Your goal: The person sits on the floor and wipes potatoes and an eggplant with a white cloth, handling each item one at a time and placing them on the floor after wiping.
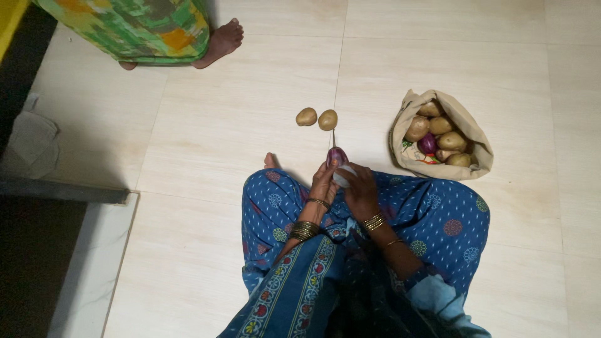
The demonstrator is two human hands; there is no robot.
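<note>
I sit cross-legged on a tiled floor in blue patterned clothes. My left hand [323,183] grips a purple onion [337,154] held just above my knees. My right hand [362,191] is closed beside it, touching a pale whitish piece [344,177] under the onion; what that piece is I cannot tell. A thin dark stick-like shape [333,137], possibly a blade, points from the onion toward two brown potatoes [317,118] lying side by side on the floor ahead. Both wrists wear gold bangles.
An open cloth bag [407,116] with several potatoes and a purple onion stands on the floor at my right front. Another person's bare foot [220,42] and green patterned garment are at the far left. A dark step edge [62,191] runs along the left.
</note>
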